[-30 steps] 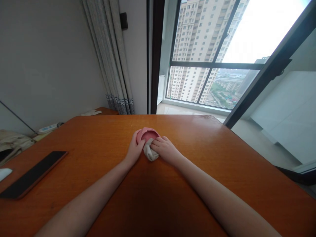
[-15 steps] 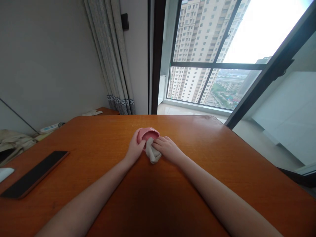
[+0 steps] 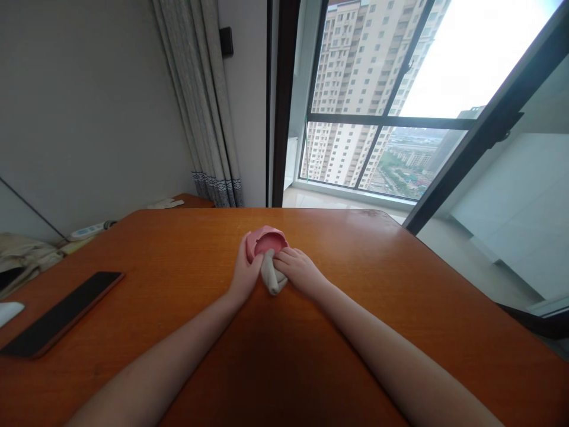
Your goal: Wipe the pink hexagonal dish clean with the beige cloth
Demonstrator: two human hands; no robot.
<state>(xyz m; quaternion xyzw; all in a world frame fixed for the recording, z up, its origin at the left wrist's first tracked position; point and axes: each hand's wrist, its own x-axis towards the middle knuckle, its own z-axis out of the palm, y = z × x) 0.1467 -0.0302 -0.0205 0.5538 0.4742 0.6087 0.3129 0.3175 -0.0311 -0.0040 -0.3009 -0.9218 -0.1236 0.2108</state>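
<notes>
Near the middle of the table, my left hand (image 3: 245, 271) grips a pink bowl-like container (image 3: 267, 232) by its left side, thumb at the front rim. The container is tilted, so its round opening faces me. My right hand (image 3: 299, 268) is closed on a light grey cloth (image 3: 272, 279), pressed to the rim at the lower right of the opening. The loose part of the cloth hangs down below the container. My right fingertips are partly hidden by the cloth and the rim.
The wooden table (image 3: 355, 284) spreads out on all sides of my hands. At its left lies a long black flat object (image 3: 62, 314), with part of a white object (image 3: 9, 312) beside it. A curtain (image 3: 200, 107) and a large window (image 3: 373, 118) stand beyond the table.
The pink container has tipped a little more toward me, with its opening showing rounder. My left hand has turned slightly with it, and the cloth has shifted a little left.
</notes>
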